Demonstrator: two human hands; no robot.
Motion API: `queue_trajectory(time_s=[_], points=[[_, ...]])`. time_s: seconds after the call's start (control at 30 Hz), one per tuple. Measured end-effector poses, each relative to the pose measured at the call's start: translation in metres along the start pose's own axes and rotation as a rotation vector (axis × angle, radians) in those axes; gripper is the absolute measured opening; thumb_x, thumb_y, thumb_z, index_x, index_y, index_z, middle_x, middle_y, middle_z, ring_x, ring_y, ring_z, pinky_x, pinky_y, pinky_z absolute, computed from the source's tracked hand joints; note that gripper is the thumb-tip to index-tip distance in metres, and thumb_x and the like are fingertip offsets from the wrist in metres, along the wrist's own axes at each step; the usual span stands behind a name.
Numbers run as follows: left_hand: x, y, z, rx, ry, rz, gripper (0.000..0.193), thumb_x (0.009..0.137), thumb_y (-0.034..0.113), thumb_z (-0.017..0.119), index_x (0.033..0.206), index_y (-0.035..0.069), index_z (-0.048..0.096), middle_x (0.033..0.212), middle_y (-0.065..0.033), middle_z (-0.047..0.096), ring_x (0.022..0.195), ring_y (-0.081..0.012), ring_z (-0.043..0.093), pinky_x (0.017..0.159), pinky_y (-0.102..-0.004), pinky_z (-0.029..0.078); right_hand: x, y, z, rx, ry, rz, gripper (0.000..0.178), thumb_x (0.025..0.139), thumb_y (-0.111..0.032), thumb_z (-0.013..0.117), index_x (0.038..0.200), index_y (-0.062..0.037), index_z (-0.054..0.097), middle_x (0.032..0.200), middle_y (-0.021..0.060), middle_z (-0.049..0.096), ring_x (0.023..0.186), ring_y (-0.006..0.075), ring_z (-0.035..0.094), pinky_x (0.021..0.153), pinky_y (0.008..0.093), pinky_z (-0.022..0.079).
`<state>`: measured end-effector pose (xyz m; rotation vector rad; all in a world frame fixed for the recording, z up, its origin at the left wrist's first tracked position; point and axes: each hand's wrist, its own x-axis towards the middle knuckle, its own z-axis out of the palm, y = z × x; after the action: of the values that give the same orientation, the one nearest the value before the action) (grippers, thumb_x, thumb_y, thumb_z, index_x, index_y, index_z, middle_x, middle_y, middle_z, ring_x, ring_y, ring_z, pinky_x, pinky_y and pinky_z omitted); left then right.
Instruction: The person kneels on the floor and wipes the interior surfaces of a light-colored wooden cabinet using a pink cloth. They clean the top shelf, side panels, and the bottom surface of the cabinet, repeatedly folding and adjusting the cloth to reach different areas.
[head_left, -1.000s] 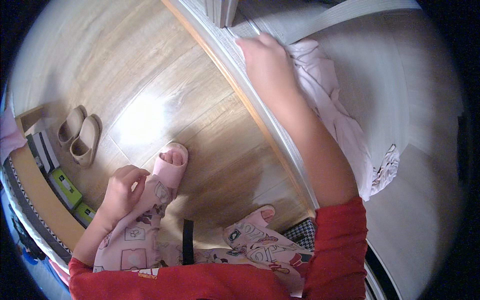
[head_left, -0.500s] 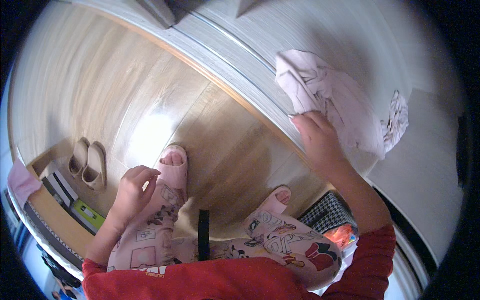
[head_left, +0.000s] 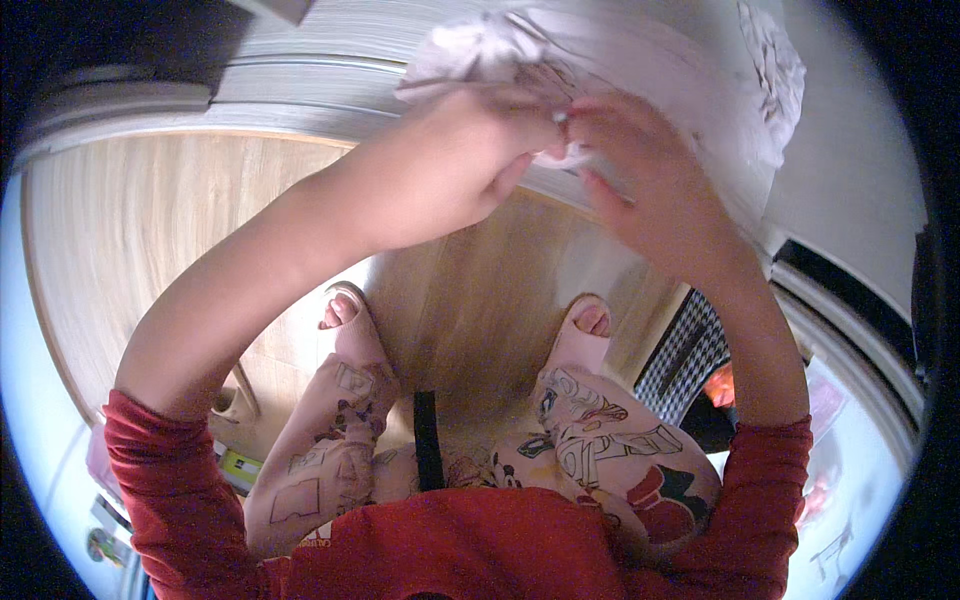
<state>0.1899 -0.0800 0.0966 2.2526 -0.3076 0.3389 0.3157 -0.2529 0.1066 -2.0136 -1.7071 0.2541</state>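
Observation:
A pale pink garment (head_left: 610,60), crumpled and soft, lies spread on the light wood-grain surface at the far side. Both my hands meet at its near edge, slightly blurred by motion. My left hand (head_left: 475,150) reaches across from the left, its fingers closed on the cloth and partly hidden. From the right comes my right hand (head_left: 645,160), fingers bent around the cloth edge beside the left fingertips, its thumb lower down. A small whitish bit (head_left: 562,117) shows between the fingertips; I cannot make out what it is.
Below the ledge runs a wood-look floor (head_left: 450,290), where my feet rest in pink slippers (head_left: 583,345). A black-and-white checked box (head_left: 685,345) with something orange stands by my right leg. A tan slipper (head_left: 232,400) and a green item (head_left: 238,467) are at left.
My left hand has moved from beside my left knee up and right to the garment, meeting my right hand. The view has turned, and the garment now sits higher in it.

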Motion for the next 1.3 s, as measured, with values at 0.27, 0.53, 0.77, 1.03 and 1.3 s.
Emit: queue_trajectory(time_s=[0.27, 0.53, 0.77, 1.03, 1.3], points=[[-0.003, -0.028, 0.033, 0.001, -0.194, -0.257, 0.025, 0.072, -0.001, 0.066, 0.091, 0.003, 0.050, 0.076, -0.0130, 0.058, 0.068, -0.0264, 0.059, 0.064, -0.0339, 0.048, -0.037, 0.018, 0.019, 0.164, -0.170, 0.490, 0.011, 0.079, -0.007, 0.061, 0.089, -0.0030, 0.059, 0.087, 0.0089, 0.063, 0.075, 0.0180, 0.061, 0.063, 0.0296, 0.050], [-0.013, -0.042, 0.048, 0.031, -0.130, -0.313, 0.017, 0.076, 0.005, 0.069, 0.088, 0.002, 0.058, 0.068, -0.0069, 0.060, 0.060, -0.0118, 0.058, 0.057, -0.0258, 0.048, -0.009, 0.029, 0.031, 0.364, -0.084, 0.316, 0.037, 0.070, -0.011, 0.064, 0.102, 0.0001, 0.050, 0.089, 0.0168, 0.056, 0.082, 0.0312, 0.056, 0.073, 0.0379, 0.044], [0.012, -0.029, 0.026, 0.135, -0.410, -0.246, 0.014, 0.068, 0.000, 0.066, 0.080, -0.002, 0.058, 0.089, -0.0180, 0.058, 0.084, -0.0332, 0.058, 0.075, -0.0375, 0.047, -0.008, 0.032, 0.055, 0.235, 0.103, 0.066, 0.033, 0.070, -0.007, 0.064, 0.099, -0.0002, 0.050, 0.090, 0.0189, 0.054, 0.087, 0.0343, 0.054, 0.076, 0.0396, 0.043], [0.021, -0.040, 0.022, 0.024, -0.372, 0.023, 0.010, 0.070, -0.001, 0.065, 0.077, -0.002, 0.057, 0.085, -0.0177, 0.058, 0.082, -0.0334, 0.057, 0.073, -0.0375, 0.047, 0.002, 0.030, 0.067, 0.093, 0.026, 0.085, 0.034, 0.070, -0.008, 0.062, 0.099, 0.0019, 0.048, 0.089, 0.0217, 0.056, 0.086, 0.0379, 0.057, 0.072, 0.0434, 0.045], [0.036, -0.033, 0.038, 0.188, -0.480, 0.006, 0.014, 0.070, 0.006, 0.062, 0.079, -0.004, 0.059, 0.085, -0.0210, 0.060, 0.083, -0.0355, 0.059, 0.074, -0.0404, 0.047, 0.001, 0.027, 0.035, -0.145, -0.345, 0.270, 0.046, 0.074, -0.018, 0.059, 0.111, 0.0051, 0.043, 0.093, 0.0257, 0.059, 0.083, 0.0400, 0.059, 0.071, 0.0456, 0.046]])
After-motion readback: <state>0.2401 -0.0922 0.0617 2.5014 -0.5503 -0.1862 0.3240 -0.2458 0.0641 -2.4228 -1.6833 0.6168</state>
